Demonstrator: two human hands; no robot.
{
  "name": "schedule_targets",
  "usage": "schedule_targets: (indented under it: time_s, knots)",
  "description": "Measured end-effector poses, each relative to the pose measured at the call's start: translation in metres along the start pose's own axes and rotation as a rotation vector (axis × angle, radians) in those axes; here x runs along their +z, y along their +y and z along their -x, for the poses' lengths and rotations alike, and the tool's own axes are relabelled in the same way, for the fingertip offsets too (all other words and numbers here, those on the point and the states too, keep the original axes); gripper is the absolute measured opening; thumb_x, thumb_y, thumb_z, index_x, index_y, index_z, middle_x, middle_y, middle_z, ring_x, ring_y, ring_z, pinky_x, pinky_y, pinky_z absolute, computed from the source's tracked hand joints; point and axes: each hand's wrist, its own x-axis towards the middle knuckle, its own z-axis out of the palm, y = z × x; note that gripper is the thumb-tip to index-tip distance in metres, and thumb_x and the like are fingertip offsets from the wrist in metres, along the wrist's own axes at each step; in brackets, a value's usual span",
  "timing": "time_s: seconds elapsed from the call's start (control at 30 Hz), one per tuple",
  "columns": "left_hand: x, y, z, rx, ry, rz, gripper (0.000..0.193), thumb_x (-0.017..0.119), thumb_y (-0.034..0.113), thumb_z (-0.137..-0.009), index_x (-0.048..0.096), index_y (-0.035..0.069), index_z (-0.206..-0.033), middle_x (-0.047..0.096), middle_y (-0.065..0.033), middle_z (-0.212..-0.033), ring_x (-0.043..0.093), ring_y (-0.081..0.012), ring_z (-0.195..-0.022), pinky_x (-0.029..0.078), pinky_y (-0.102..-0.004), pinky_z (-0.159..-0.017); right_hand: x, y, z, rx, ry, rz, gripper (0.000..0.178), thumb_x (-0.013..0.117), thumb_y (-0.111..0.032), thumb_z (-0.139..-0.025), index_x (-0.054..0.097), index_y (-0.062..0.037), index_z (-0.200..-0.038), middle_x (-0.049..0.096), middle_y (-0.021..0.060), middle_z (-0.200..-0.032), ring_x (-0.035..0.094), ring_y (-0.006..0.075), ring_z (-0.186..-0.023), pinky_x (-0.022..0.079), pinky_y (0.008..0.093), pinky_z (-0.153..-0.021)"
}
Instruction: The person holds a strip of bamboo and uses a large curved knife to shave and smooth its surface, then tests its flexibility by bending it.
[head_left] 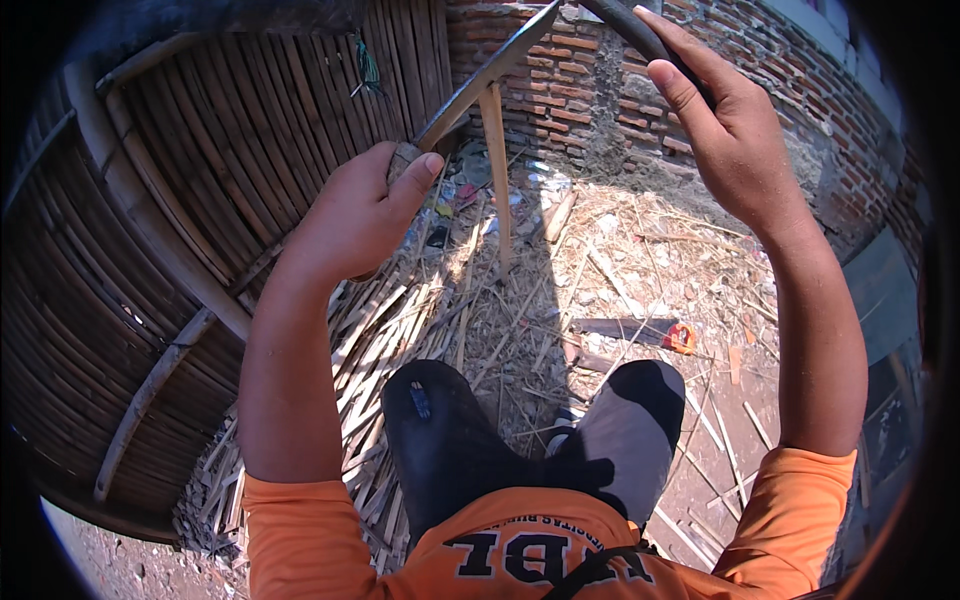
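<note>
My left hand [365, 210] is closed round the handle of a machete [490, 78], its long blade slanting up to the right toward the top edge. Beneath the blade, a pale wooden strip [497, 175] stands upright. Its top end touches the blade's lower edge; whether the blade has bitten in, I cannot tell. My right hand [735, 135], raised at upper right, grips a dark rod-like bar [645, 35] with thumb and index finger lying along it. The bar's far end runs out of view near the machete's tip.
A handsaw [625, 329] with an orange handle lies by my right knee. Split strips [360, 370] are heaped at left, with chips and litter [620, 240] ahead. A bamboo slat wall [230, 150] stands close on the left, a brick wall [560, 100] in front.
</note>
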Motion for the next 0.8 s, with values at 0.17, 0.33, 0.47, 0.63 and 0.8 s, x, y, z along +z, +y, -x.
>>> schedule_targets:
  time_s: [0.17, 0.33, 0.47, 0.63, 0.8]
  knots:
    - [0.001, -0.003, -0.001, -0.034, 0.022, 0.105, 0.045, 0.056, 0.051, -0.103, 0.052, 0.009, -0.087, 0.047, 0.0024, -0.062, 0.040, -0.0058, -0.048, 0.034, -0.0278, -0.042, -0.002, 0.009, 0.013, 0.081, -0.091, 0.048, 0.040, 0.057, -0.032, -0.103, 0.060, -0.0180, -0.141, 0.073, 0.0166, -0.113, 0.072, 0.0245, -0.102, 0.056, 0.0373, -0.089]
    - [-0.012, -0.015, -0.007, -0.075, 0.054, -0.005, 0.048, 0.054, 0.054, -0.102, 0.052, 0.008, -0.089, 0.046, 0.0026, -0.062, 0.040, -0.0061, -0.047, 0.033, -0.0282, -0.042, 0.008, 0.009, 0.019, 0.226, -0.336, 0.150, 0.040, 0.058, -0.031, -0.103, 0.061, -0.0177, -0.141, 0.075, 0.0167, -0.103, 0.073, 0.0277, -0.093, 0.055, 0.0362, -0.083]
    - [-0.007, -0.015, -0.006, -0.061, 0.029, 0.041, 0.048, 0.055, 0.055, -0.102, 0.052, 0.009, -0.089, 0.045, 0.0029, -0.061, 0.039, -0.0060, -0.046, 0.033, -0.0283, -0.042, 0.000, 0.027, 0.006, 0.010, 0.086, -0.035, 0.042, 0.057, -0.035, -0.104, 0.060, -0.0172, -0.142, 0.073, 0.0154, -0.111, 0.072, 0.0241, -0.094, 0.055, 0.0352, -0.082]
    - [-0.009, -0.014, -0.007, -0.043, 0.028, 0.014, 0.048, 0.056, 0.056, -0.101, 0.051, 0.009, -0.088, 0.044, 0.0032, -0.060, 0.038, -0.0054, -0.046, 0.032, -0.0278, -0.041, 0.008, -0.024, -0.010, -0.044, 0.061, -0.068, 0.040, 0.056, -0.013, -0.103, 0.055, 0.0009, -0.141, 0.071, 0.0091, -0.105, 0.060, 0.0116, -0.089, 0.050, 0.0282, -0.082]
    - [-0.005, -0.012, -0.006, -0.041, 0.002, 0.086, 0.047, 0.056, 0.055, -0.101, 0.050, 0.010, -0.087, 0.043, 0.0033, -0.060, 0.037, -0.0049, -0.046, 0.030, -0.0282, -0.040, -0.026, -0.014, -0.021, 0.098, 0.029, -0.259, 0.039, 0.055, -0.014, -0.104, 0.056, 0.0012, -0.141, 0.062, -0.0002, -0.085, 0.052, 0.0068, -0.074, 0.044, 0.0238, -0.067]
